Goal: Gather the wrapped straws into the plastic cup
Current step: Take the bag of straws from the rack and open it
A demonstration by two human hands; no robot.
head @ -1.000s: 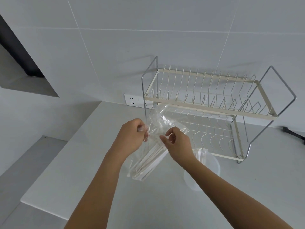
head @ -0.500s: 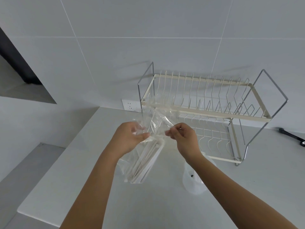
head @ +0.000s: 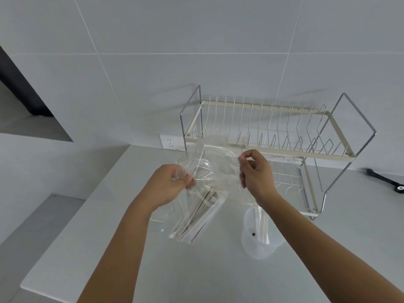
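Observation:
A clear plastic bag (head: 215, 169) hangs above the counter between my hands, its mouth pulled wide. Several wrapped straws (head: 197, 215) lie inside its lower part. My left hand (head: 170, 184) pinches the bag's left edge. My right hand (head: 254, 173) pinches the right edge, a little higher. A translucent plastic cup (head: 258, 243) stands on the counter under my right forearm, with a few wrapped straws (head: 263, 224) upright in it.
A two-tier wire dish rack (head: 284, 147) stands against the tiled wall behind my hands. A wall socket (head: 171, 142) sits left of it. A black tool (head: 387, 181) lies at the far right of the grey counter (head: 196, 270), whose edge drops off at the left.
My hands have moved apart and upward, stretching the bag's mouth open. The right hand has lifted off toward the rack, showing more of the cup.

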